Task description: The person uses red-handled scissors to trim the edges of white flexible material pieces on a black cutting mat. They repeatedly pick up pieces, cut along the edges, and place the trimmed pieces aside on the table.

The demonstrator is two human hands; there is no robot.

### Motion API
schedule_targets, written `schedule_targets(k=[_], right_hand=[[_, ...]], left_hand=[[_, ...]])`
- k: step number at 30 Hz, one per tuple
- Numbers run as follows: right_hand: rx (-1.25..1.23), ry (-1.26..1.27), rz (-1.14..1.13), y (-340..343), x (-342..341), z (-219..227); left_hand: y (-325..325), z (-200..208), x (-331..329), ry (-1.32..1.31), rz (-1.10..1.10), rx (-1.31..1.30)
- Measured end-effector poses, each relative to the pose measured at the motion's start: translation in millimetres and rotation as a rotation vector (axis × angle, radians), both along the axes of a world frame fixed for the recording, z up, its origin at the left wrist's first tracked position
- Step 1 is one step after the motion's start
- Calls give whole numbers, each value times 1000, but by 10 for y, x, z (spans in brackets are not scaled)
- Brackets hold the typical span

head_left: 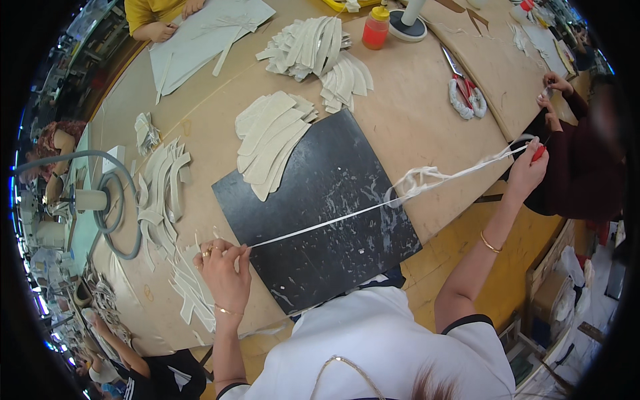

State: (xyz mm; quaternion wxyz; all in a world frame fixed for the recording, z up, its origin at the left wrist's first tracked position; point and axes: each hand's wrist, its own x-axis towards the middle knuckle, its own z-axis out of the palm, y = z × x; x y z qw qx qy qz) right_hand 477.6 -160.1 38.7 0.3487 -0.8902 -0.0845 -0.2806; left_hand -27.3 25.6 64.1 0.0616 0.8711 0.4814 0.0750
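Observation:
A narrow white tape [313, 227] is stretched taut across a black board [353, 153]. Its left end is pinched between the fingertips of my left hand [225, 270], at the board's left edge. Out to the right, beyond the table edge, my right hand [527, 175] is closed on the other end of the tape. A red-handled tool [539, 153] also sits in that hand; its kind is too small to tell. Loose tape [419, 179] is bunched along the right part of the stretch. Fanned cream cut pieces [273, 140] lie partly on the board's far left corner.
More cream pieces [310, 47] lie behind, with curved strips [160, 190] at left. Red-handled scissors [460, 87], a bottle of red liquid [376, 30] and a round-based stand [408, 27] are at far right. A grey hose [137, 230] coils at left. Other people work around the table.

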Motion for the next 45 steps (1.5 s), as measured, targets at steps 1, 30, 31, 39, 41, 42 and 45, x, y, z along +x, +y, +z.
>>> schedule_targets(k=[1,30,31,39,41,42,45], right_hand=[[-28,-27,7,-74,40,-33],[-605,370,1032,602,-1529,-145],[-459,358,988,509,-1453,-174],[240,267,355,-901,-180,-396],[151,198,213,-1419,89,-405],[88,165,158,-1679,192,-410],[-135,212,-54,-2334,442,-495]], left_hand=[[-36,16,-44,-1,-2,1],[162,-278,-714,188,255,335],[196,-279,-769,185,272,335],[519,-200,-1460,287,424,444],[606,-144,-1618,332,487,459],[637,-112,-1678,369,535,442],[736,-64,-1730,130,512,271]])
